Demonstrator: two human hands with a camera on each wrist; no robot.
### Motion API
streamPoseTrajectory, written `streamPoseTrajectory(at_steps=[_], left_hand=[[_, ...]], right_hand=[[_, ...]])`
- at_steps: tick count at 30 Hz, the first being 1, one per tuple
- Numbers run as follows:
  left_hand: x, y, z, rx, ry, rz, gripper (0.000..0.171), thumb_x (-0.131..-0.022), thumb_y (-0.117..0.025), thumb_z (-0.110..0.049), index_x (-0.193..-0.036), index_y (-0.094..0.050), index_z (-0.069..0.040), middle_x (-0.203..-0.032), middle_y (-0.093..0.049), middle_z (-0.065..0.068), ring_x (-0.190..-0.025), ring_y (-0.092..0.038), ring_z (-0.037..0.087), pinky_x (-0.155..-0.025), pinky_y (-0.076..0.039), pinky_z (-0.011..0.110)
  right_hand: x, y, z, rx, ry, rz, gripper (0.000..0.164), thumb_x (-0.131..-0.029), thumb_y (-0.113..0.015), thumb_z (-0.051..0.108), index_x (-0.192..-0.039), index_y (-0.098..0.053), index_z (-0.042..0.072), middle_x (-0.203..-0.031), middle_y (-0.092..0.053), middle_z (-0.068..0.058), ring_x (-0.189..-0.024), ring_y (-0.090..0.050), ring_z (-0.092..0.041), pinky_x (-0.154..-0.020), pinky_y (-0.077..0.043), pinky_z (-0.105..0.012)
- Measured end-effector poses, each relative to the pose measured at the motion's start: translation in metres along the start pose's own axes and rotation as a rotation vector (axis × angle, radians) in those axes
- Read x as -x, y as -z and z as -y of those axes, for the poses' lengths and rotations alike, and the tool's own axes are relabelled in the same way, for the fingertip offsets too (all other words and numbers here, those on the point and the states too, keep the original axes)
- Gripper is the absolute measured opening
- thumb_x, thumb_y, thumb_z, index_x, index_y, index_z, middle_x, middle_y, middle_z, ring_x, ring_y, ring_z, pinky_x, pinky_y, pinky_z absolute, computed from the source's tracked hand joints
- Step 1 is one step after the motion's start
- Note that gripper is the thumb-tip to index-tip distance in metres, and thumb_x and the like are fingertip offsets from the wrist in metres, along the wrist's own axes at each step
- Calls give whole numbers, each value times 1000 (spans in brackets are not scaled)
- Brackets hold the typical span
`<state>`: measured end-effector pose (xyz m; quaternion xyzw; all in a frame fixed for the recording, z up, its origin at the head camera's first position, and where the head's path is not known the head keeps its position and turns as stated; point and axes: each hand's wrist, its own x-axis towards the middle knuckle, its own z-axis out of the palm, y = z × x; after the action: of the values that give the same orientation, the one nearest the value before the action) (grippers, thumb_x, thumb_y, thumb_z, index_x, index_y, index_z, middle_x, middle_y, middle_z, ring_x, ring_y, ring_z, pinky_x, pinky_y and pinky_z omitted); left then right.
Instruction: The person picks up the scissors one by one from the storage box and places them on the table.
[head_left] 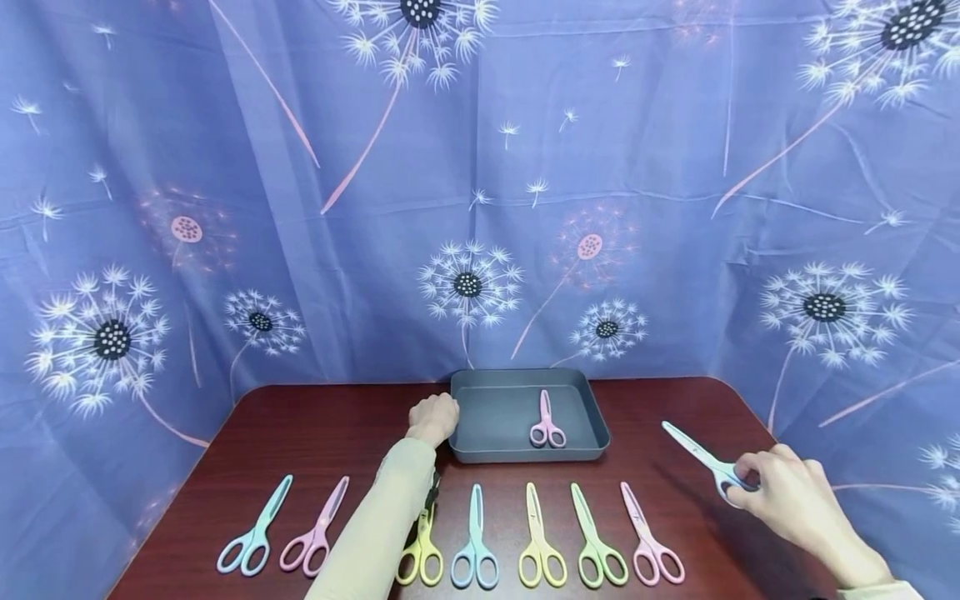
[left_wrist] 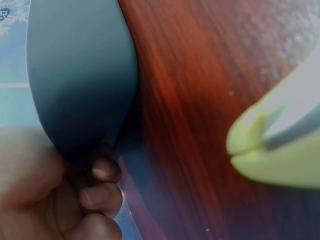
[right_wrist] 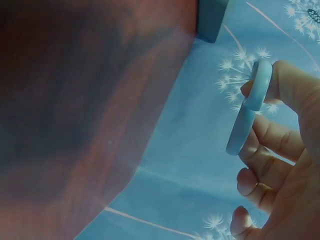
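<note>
My left hand (head_left: 433,418) grips the left end of a dark grey tray (head_left: 480,457). In the left wrist view, curled fingers (left_wrist: 102,196) hold the tray's end wall (left_wrist: 82,60). A pair of pink scissors (head_left: 546,423) lies inside the tray, right of its middle, blades away from me. Over the right side of the table, my right hand (head_left: 791,492) holds pale blue scissors (head_left: 701,450) by the handle loops, their blades pointing left and away. The right wrist view shows only the blue handle loops (right_wrist: 241,130), pinched between thumb and fingers.
Along the near side of the dark red table (head_left: 315,425) lies a row of scissors: teal (head_left: 258,533), pink (head_left: 322,529), yellow (head_left: 422,550), blue (head_left: 476,542), another yellow (head_left: 536,533), green (head_left: 592,537) and pink (head_left: 648,537). My left forearm partly covers the row. Behind hangs a blue dandelion-print cloth (head_left: 525,167).
</note>
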<state>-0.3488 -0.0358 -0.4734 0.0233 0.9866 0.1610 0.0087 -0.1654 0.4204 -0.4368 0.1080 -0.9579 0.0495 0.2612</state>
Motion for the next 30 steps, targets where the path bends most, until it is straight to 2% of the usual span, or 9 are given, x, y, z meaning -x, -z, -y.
streamPoseTrajectory(at_steps=[8, 14, 23, 30], left_hand=[[0, 2, 2, -4, 8, 2, 33, -101, -48, -26, -93, -71, -4, -98, -69, 17, -90, -66, 36, -73, -51, 50], [-1, 0, -2, -7, 7, -1, 32, -100, -49, -25, -91, -71, -4, -98, -69, 17, -90, -66, 36, -72, -52, 50], [-1, 0, 1, -4, 5, 10, 35, -101, -48, -26, -81, -68, -7, -95, -69, 16, -86, -66, 35, -71, -52, 49], [-1, 1, 1, -2, -1, 14, 35, -101, -48, -26, -80, -68, -6, -95, -69, 17, -86, -66, 35, -71, -52, 48]], right_hand=[[18, -3, 4, -2, -76, 121, 29, -60, -85, 27, -66, -57, 29, -60, -42, 15, -64, -47, -13, -52, -34, -38], [25, 6, 3, -16, -164, 261, 27, -67, -81, 29, -66, -54, 26, -59, -45, 11, -60, -47, -12, -54, -35, -41], [28, 6, 14, -98, -328, 490, 23, -75, -76, 32, -69, -57, 22, -62, -47, 6, -59, -43, -15, -52, -31, -36], [28, 2, 22, -100, -378, 536, 24, -73, -75, 34, -67, -55, 22, -59, -46, 4, -57, -42, -16, -51, -31, -36]])
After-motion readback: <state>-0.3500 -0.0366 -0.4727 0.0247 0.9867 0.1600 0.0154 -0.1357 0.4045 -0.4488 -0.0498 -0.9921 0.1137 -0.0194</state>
